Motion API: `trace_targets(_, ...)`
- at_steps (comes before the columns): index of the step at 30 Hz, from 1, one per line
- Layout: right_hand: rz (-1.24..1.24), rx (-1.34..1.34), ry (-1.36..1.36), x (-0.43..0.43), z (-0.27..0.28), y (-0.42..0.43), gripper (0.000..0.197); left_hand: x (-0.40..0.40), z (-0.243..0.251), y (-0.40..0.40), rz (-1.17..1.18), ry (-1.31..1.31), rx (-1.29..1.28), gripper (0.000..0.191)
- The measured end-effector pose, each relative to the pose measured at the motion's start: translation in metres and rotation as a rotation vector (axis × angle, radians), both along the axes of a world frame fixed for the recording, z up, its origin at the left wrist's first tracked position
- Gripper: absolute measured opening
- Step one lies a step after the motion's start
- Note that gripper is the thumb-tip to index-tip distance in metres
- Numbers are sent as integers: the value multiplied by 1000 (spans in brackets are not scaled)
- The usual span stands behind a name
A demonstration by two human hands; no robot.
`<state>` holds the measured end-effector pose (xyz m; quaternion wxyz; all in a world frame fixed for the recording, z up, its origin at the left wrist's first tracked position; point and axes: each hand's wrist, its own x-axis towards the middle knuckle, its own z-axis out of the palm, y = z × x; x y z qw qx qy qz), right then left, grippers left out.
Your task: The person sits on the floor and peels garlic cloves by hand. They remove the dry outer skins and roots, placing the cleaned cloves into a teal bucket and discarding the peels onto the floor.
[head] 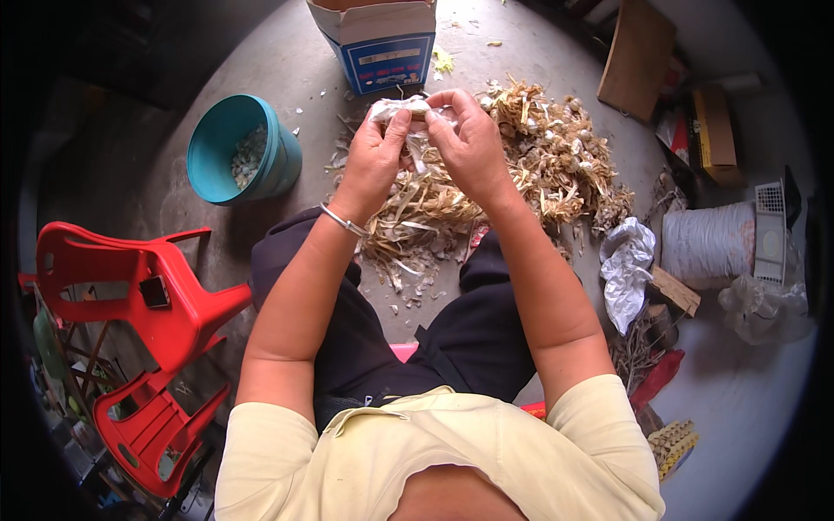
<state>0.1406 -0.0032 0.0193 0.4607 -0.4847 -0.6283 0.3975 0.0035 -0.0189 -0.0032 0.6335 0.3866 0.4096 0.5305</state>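
Note:
My left hand [378, 153] grips a whitish head of garlic [394, 109] with papery skin, its thumb pressed along the near side. Against the right end of the same garlic, my right hand [466, 140] pinches skin between thumb and forefinger. A strip of pale husk hangs below the fingers. Beneath and to the right of both hands spreads a heap of dried garlic [560, 156] with its stalks and roots. Left of the hands stands a teal bucket [283, 156] with peeled-looking cloves [249, 156] in its bottom.
An opened blue and white cardboard box [391, 58] stands beyond the hands. Red plastic chairs [172, 312] are at the left, one bearing a dark phone [154, 292]. To the right lie a crumpled silvery bag [627, 273], a large twine spool [707, 241] and a wood block [675, 291].

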Motion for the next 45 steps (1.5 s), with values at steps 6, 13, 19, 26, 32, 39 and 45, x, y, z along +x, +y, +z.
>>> trace_targets(6, 129, -116, -98, 10, 19, -2, 18, -6, -5, 3, -40, 124, 104, 25)
trace_targets(13, 204, -83, -171, 8, 15, -7, 17, -9, 0, 1, -96, 326, 195, 20)
trace_targets(19, 179, 39, -259, 0, -2, -16, 13, -9, -1, 1, -22, 561, 377, 22)
trace_targets(26, 226, -26, -197, 5, 2, -12, 14, -20, 2, -2, -138, 471, 257, 24)
trace_targets(32, 249, -154, 46, 6, -14, -3, 14, -20, 10, 0, -172, 289, 83, 26)
trace_targets(39, 356, -381, 313, 7, -1, 2, 13, -24, 16, 1, -227, -75, -138, 26)
trace_targets(45, 360, -450, 419, 11, 5, 1, 15, -26, 10, 4, -173, -225, -188, 23)
